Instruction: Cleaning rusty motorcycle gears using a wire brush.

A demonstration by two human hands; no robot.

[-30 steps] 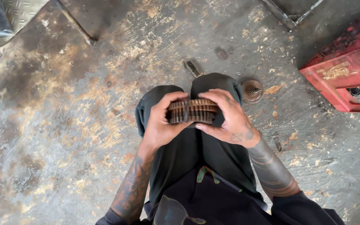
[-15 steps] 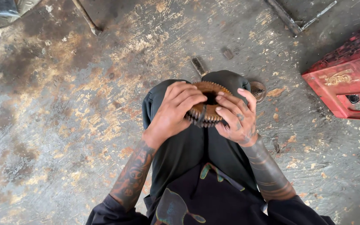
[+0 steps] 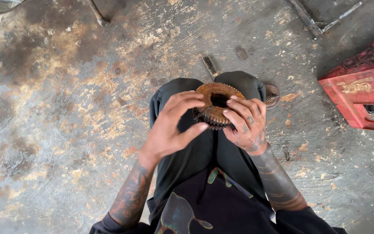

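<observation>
Rusty toothed gear (image 3: 215, 105) held above the person's knees, its flat face with centre hole turned up toward the head camera. Left hand (image 3: 174, 128) grasps its left edge, thumb under the teeth. Right hand (image 3: 245, 123) grips its right edge, fingers over the rim. A small round metal part (image 3: 272, 95) lies on the stained concrete floor (image 3: 66, 108) beside the right knee; red crate (image 3: 362, 97) stands well to the right.

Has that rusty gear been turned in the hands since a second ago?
Yes. The rusty gear, held over the knees, showed its toothed edge earlier; now its flat face and centre hole tilt up toward the camera, between left hand and right hand.
</observation>
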